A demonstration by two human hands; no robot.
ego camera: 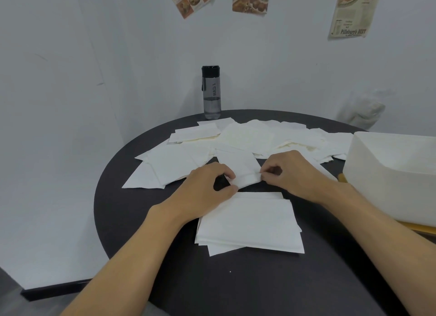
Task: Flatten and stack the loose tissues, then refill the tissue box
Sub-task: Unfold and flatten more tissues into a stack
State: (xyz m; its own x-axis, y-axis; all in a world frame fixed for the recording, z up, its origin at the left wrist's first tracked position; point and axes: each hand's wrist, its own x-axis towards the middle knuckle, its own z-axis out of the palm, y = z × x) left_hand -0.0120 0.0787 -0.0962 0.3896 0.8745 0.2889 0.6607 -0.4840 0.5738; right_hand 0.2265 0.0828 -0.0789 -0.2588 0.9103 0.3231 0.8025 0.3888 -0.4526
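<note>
One white tissue [243, 169] lies in the middle of the dark round table, just beyond a flat stack of tissues [250, 223]. My left hand [207, 188] pinches the tissue's near left corner. My right hand [292, 171] pinches its near right corner. Several loose tissues [247, 138] are spread across the far half of the table. The white tissue box [387, 181] stands open at the right edge, right of my right hand.
A dark water bottle [211, 92] stands at the table's far edge against the wall. The table [165, 263] is black and round. A yellow strip [415, 228] shows under the box. A white plastic bag [361, 110] hangs by the wall, far right.
</note>
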